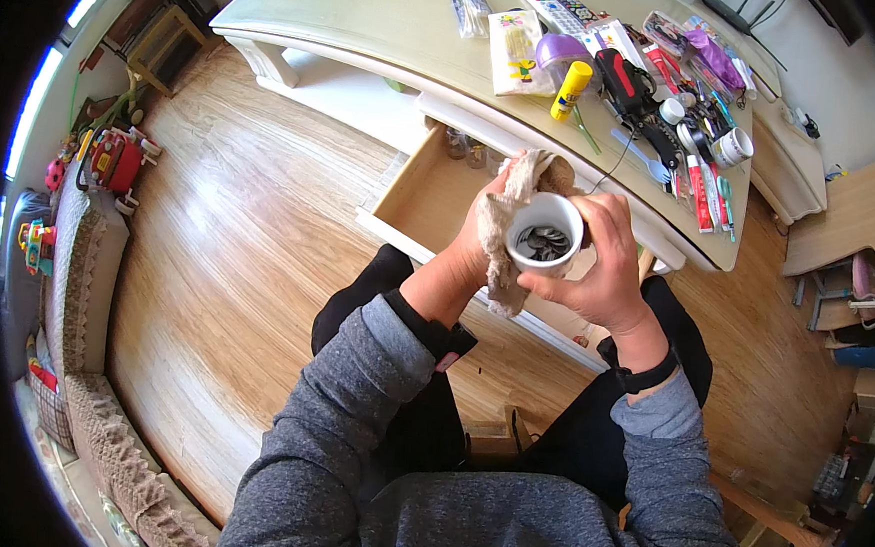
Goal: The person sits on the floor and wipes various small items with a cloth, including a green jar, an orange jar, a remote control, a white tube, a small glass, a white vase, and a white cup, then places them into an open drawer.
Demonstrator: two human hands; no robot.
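A white cup [546, 235] with dark and silvery pieces, perhaps coins, at its bottom is held above an open wooden drawer [431, 190]. My right hand [600, 261] grips the cup's right side, thumb at the near rim and fingers around the far side. On the cup's left, my left hand [483, 227] holds a beige cloth [510, 255] against its wall; the cloth covers part of that hand's fingers. Several small glass jars [476, 154] stand at the drawer's back left. Behind the drawer, the glass-topped table [392, 37] bears a yellow glue stick [571, 91].
On the table's right lie a black and red tool [623, 82], a light blue plastic fork [647, 160], toothpaste tubes [699, 192], a white mug [732, 147] and remote controls [551, 11]. A sofa [99, 283] with a toy truck [114, 160] runs along the left; a wooden desk [847, 216] stands at right.
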